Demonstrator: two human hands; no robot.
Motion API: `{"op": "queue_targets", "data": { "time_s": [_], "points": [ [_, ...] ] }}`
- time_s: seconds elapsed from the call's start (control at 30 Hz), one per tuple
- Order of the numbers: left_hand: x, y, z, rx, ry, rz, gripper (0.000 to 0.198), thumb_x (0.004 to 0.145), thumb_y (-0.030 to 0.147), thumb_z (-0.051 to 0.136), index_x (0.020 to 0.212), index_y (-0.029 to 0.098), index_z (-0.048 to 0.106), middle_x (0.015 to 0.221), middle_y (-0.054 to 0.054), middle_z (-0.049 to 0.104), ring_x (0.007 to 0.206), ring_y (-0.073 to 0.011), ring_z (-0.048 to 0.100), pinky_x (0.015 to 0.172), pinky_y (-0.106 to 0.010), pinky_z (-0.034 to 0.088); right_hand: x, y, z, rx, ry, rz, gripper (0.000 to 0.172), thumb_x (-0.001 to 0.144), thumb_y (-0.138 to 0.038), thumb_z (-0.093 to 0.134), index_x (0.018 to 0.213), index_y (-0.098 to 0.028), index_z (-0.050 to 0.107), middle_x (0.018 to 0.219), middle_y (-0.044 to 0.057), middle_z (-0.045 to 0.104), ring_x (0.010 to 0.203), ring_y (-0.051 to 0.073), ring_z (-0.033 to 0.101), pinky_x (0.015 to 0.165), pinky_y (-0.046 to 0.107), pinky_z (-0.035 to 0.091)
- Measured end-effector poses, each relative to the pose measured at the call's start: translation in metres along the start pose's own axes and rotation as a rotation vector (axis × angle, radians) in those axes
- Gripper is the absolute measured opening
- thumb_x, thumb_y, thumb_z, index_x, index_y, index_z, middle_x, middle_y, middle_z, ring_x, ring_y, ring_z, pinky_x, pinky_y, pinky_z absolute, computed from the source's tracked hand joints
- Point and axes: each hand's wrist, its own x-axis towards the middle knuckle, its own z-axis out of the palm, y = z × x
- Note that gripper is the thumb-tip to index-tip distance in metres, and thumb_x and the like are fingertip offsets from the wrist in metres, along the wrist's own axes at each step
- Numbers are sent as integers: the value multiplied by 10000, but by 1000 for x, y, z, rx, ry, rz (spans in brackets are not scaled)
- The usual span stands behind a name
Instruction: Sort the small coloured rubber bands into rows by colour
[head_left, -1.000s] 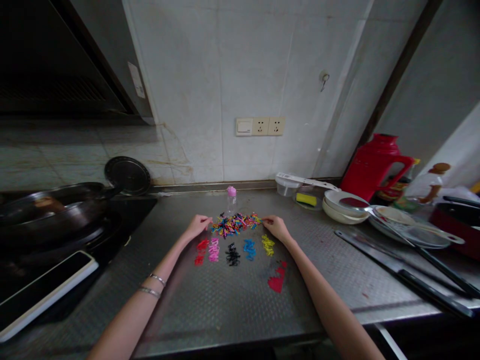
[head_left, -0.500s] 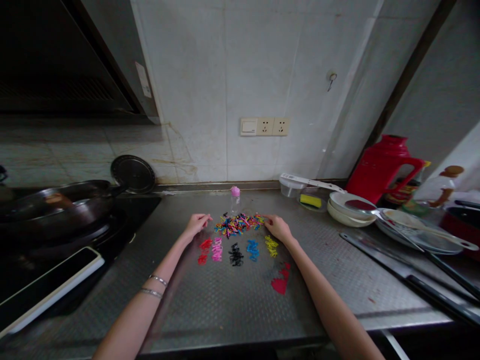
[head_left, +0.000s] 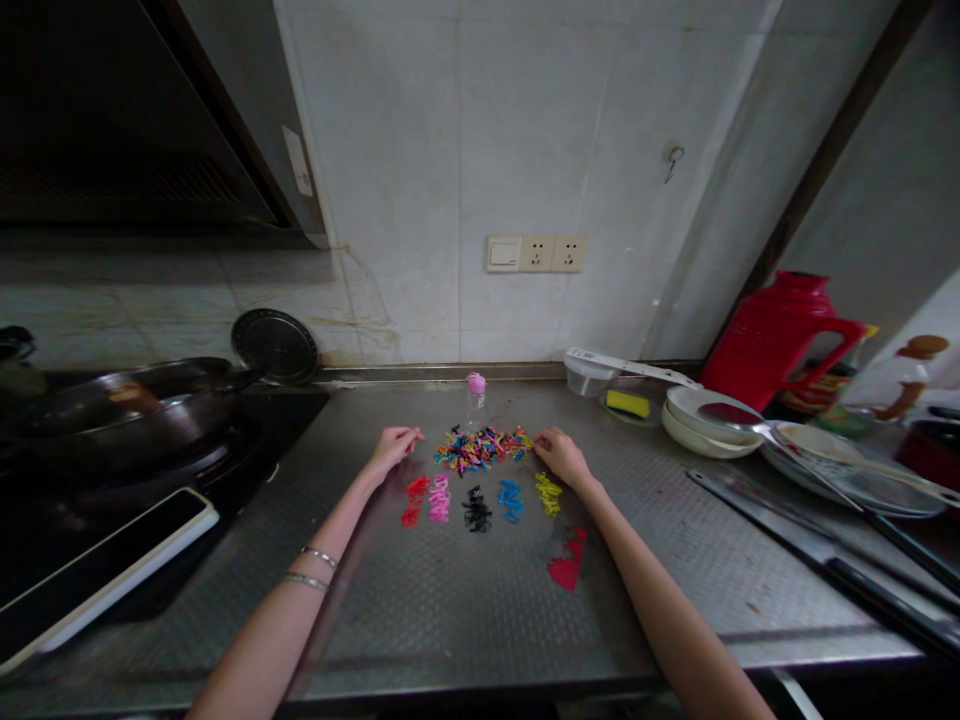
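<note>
Coloured bands (head_left: 480,452) lie heaped — left hand (head_left: 391,448) has edged away, leaving right hand (head_left: 560,453) alone alongside; both nearly pinched together, any hold unclear.

I can make out no readable word, number or brand from my end. Taking the pink-capped clear bottle (head_left: 476,404) as landmark, I see a small pale label (head_left: 481,399) on it, too tiny to read. Well up and left of it, the range hood (head_left: 135,130) bears a whitish sticker (head_left: 298,160), illegible. To its right, a white utensil handle (head_left: 645,369) carries blurred dark print (head_left: 589,357).
</note>
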Motion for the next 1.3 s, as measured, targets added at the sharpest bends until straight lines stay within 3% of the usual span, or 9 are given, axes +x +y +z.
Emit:
{"op": "queue_targets", "data": {
  "time_s": [0.23, 0.43, 0.6, 0.83, 1.03, 1.17, 1.3],
  "points": [
    [0, 0, -5, 21, 27, -15, 398, 680, 481, 503, 721, 102, 617, 458, 49, 400, 363, -35, 283, 362, -171, 168, 5, 8, -3, 155, 40, -47, 206, 716, -276, 490, 787, -155, 641, 777, 47, 601, 700, 135, 530, 668, 228, 397],
    [-1, 0, -6, 13, 27, 1, 394, 686, 476, 501, 721, 102, 621, 466, 41, 413, 368, -35, 292, 365, -172, 170, 4, 3, -28, 287, -53, -31, 275, 699, -320, 487, 767, -114, 658, 678, 52, 636, 621, 141, 548, 581, 219, 406],
    [-1, 1, -6, 12, 26, -2, 391, 685, 473, 503, 721, 102, 622, 461, 42, 412, 369, -38, 290, 368, -173, 167, -6, -3, -43, 313, -235, -19, 301, 681, -327, 486, 774, -101, 663, 635, 38, 626, 524, 111, 504, 475, 193, 372],
    [-1, 3, -4, 100, 18, 10, 404, 693, 468, 485, 722, 93, 633, 443, 37, 423, 374, -49, 301, 381, -180, 187, -9, 2, -41, 312, -554, -76, 283, 658, -314, 518, 767, -117, 691, 632, 31, 643, 532, 111, 513, 475, 191, 376],
    [-4, 8, 3, 343, -132, 161, 301, 668, 356, 527, 723, 96, 670, 582, -31, 603, 521, -105, 480, 504, -201, 340, -7, 10, -38, 261, -367, -11, 321, 677, -320, 502, 847, -121, 688, 690, 35, 662, 573, 123, 539, 526, 200, 392],
    [-8, 13, 7, 533, -284, 229, 268, 652, 327, 544, 739, 117, 684, 633, -37, 635, 554, -121, 514, 530, -203, 351, -6, 16, -35, 240, -332, -31, 320, 689, -333, 482, 811, -121, 688, 691, 32, 661, 595, 128, 541, 550, 205, 392],
    [-7, 13, 8, 669, -276, 304, 255, 611, 349, 596, 737, 150, 693, 618, -30, 628, 550, -127, 516, 533, -204, 342, -6, 18, -32, 248, -303, -18, 330, 692, -343, 472, 794, -112, 684, 672, 33, 654, 581, 125, 531, 556, 209, 391]
  ]
}}
